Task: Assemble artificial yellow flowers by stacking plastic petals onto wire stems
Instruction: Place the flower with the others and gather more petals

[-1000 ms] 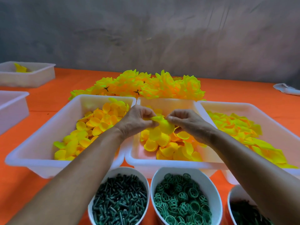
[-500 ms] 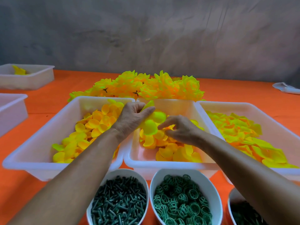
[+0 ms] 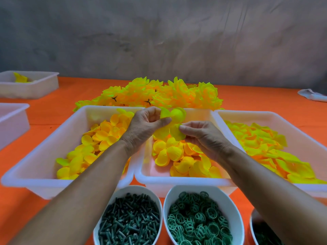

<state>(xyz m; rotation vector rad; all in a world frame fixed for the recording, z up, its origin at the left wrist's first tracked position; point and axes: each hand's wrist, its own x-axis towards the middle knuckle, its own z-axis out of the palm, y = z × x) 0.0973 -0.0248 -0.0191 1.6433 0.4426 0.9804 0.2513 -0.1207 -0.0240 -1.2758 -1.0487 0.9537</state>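
Observation:
My left hand pinches a yellow petal piece between thumb and fingers, above the middle white tray. My right hand is just to its right and pinches a lower petal lobe of the same cluster. Loose yellow-orange petals fill the middle tray under both hands. No wire stem shows in either hand.
A left tray holds rounder petals, a right tray flatter ones. Finished yellow flowers are heaped behind. Near bowls hold dark green stems and green rings. More white trays stand far left on the orange table.
My left hand lifted the petal piece a little higher. My right hand rose from the petals in the tray and now pinches the lower part of that piece.

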